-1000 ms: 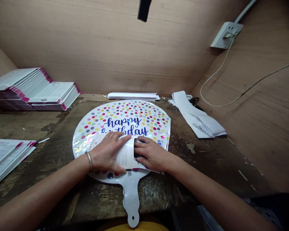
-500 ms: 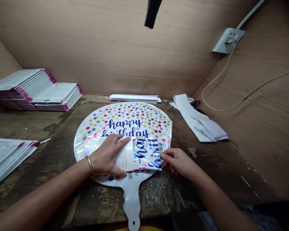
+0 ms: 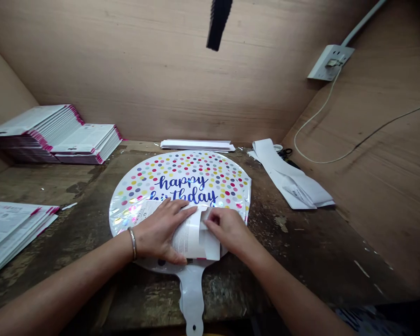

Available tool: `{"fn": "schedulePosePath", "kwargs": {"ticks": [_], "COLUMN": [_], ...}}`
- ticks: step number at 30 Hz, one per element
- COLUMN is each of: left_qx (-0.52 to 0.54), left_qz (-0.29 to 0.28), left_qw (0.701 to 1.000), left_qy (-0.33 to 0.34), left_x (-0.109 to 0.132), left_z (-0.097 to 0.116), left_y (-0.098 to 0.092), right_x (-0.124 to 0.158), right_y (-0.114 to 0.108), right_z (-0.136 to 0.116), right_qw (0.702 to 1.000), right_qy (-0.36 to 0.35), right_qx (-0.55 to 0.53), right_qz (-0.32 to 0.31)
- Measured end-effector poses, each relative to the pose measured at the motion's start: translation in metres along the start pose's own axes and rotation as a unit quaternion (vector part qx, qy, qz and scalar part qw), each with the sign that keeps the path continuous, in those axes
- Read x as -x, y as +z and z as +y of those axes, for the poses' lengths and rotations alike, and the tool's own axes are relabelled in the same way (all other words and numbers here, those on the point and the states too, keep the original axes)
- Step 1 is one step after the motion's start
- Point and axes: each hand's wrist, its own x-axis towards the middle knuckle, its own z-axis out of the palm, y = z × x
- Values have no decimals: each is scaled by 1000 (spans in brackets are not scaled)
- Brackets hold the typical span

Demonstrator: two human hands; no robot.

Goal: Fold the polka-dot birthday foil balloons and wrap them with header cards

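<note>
Spread wide, the left hand pinned the packet while the right hand pinched its end flap, steady pressure and a square crease looking key!

Single head cam, close over bench from 6 o'clock, tilted down-forward toward wooden wall at 12 o'clock.

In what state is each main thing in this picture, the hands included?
Left hand: spread on the packet
Right hand: bent, at the packet's right end
Packet: on the balloon; sealed or not, cannot tell
Balloon: lying on the table, partly covered
Plug: in the socket
Cable: hanging slack
Cards on the left: stacked
Paper on the right: partly folded
</note>
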Motion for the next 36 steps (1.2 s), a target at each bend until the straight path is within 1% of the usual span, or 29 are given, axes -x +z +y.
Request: {"fn": "schedulePosePath", "kwargs": {"ticks": [1, 2, 3, 5, 7, 9, 11, 12, 14, 16, 19, 21, 24, 27, 30, 36], "left_qx": [-4, -6, -6, -11, -25, -24, 4, 21, 51, 71, 72, 50, 25, 24, 23, -10], "left_qz": [-23, -47, -67, -85, -70, -46, -25, -13, 14, 38, 79, 99, 100, 97, 90, 98], "left_qw": [1000, 999, 997, 996, 997, 998, 998, 998, 996, 993, 988, 985, 984, 985, 985, 984], "left_qy": [8, 18, 28, 32, 6, -32, -58, -66, -78, -88, -112, -131, -143, -144, -143, -151], "left_x": [2, 4, 7, 12, 18, 26, 32, 34, 37, 38, 41, 44, 48, 48, 46, 43], "left_z": [-2, -2, -2, 2, 6, 8, 10, 11, 13, 14, 14, 12, 8, 7, 10, 19], "left_y": [0, -1, -1, -3, -3, 0, 6, 9, 17, 25, 33, 36, 38, 38, 37, 35], "right_x": [3, 6, 9, 18, 29, 42, 49, 50, 45, 34, 20, 17, 19, 20, 17, 13], "right_y": [-2, -3, -3, -1, 2, 2, 0, -2, -2, 4, 19, 27, 30, 29, 31, 38], "right_z": [6, 11, 16, 22, 19, 9, -3, -8, -14, -13, -5, 0, 0, -7, -13, -15], "right_qw": [999, 996, 992, 986, 985, 986, 988, 989, 990, 987, 988, 989, 987, 978, 969, 960], "right_qy": [-14, -43, -79, -129, -123, -101, -97, -101, -117, -139, -150, -146, -159, -207, -247, -273], "right_qx": [35, 60, 79, 101, 119, 132, 121, 105, 60, 24, 7, 12, 16, 6, 5, 17], "right_qz": [37, 58, 59, 28, 4, 0, -3, 9, 52, 70, 32, 14, 8, -7, -29, -57]}}
